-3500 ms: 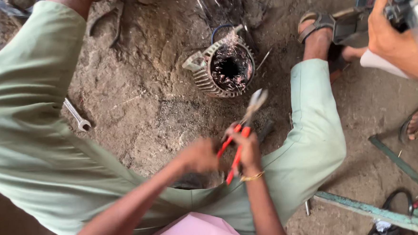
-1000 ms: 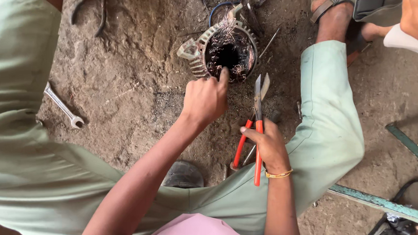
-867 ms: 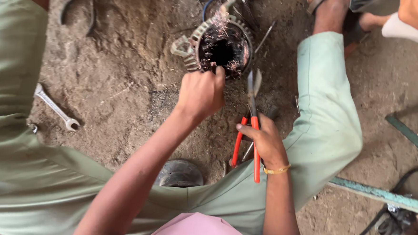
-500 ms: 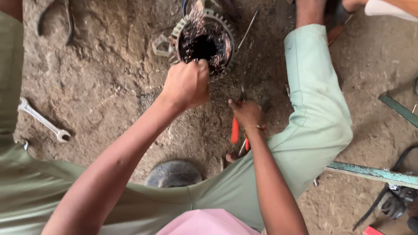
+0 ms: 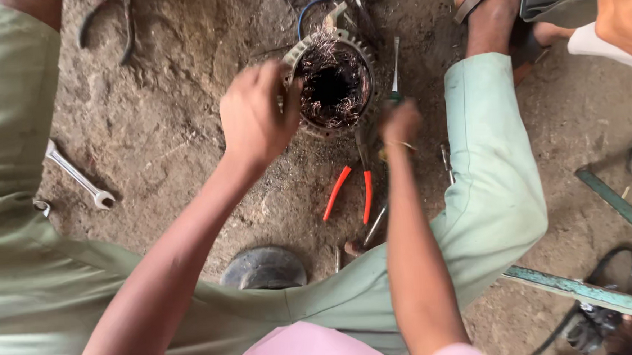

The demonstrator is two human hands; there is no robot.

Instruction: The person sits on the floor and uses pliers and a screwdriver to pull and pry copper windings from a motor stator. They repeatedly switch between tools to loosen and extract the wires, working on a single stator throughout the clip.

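Seen from the head camera, the left hand (image 5: 255,116) curls its fingers (image 5: 286,92) over the near rim of a round motor stator (image 5: 333,83), pinching its edge; the stator lies on the dirt floor (image 5: 176,120) just beyond those fingers, a ribbed metal ring packed with tangled, dark burnt copper winding around a black hollow core. Just beside it, the right hand (image 5: 400,123) is closed around a slim screwdriver (image 5: 395,62), whose shaft sticks out past the fingers alongside the stator. Red-handled pliers (image 5: 352,186) lie on the ground below the right hand. A spanner (image 5: 78,175) rests well off to the left, and a painted green bar (image 5: 581,293) lies far right on the gritty, oil-dark earth.
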